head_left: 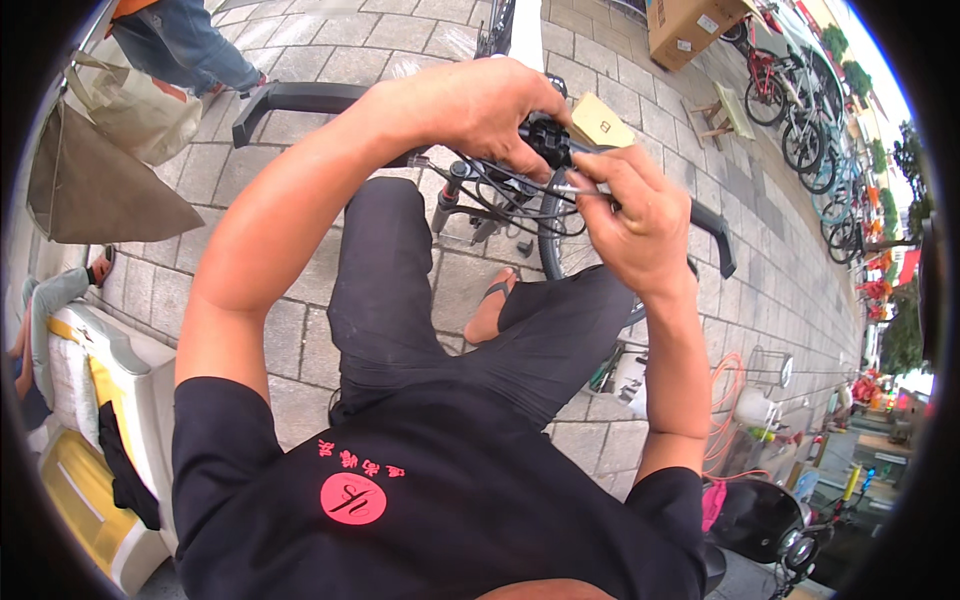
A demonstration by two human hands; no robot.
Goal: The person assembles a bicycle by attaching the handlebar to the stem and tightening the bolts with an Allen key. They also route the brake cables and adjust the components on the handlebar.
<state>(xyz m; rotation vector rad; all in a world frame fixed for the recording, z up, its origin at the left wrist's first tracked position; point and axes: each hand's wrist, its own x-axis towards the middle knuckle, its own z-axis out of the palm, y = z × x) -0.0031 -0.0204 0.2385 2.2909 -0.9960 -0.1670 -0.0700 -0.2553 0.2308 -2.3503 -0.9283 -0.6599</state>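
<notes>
A bicycle stands between my knees, with its black handlebar (pixel 310 97) stretching out to both sides. My left hand (pixel 490 105) curves over the middle of the bar, fingers and thumb closed around a black clamp-like part (pixel 546 138). Just right of it, my right hand (pixel 635 205) is closed in a pinch, with a thin greyish piece at its fingertips; whether this is a cable end or a slim tool, I cannot tell. Black cables (pixel 500 200) loop below both hands. Under them show the fork (pixel 450 195) and part of the front wheel (pixel 552 245).
A small tan box (pixel 600 122) lies beyond my right hand. Farther off are a large cardboard box (pixel 690 30), a small wooden stool (pixel 728 112) and a row of parked bicycles (pixel 805 135). At left hang cloth bags (pixel 100 185); another person's legs (pixel 185 45) stand nearby.
</notes>
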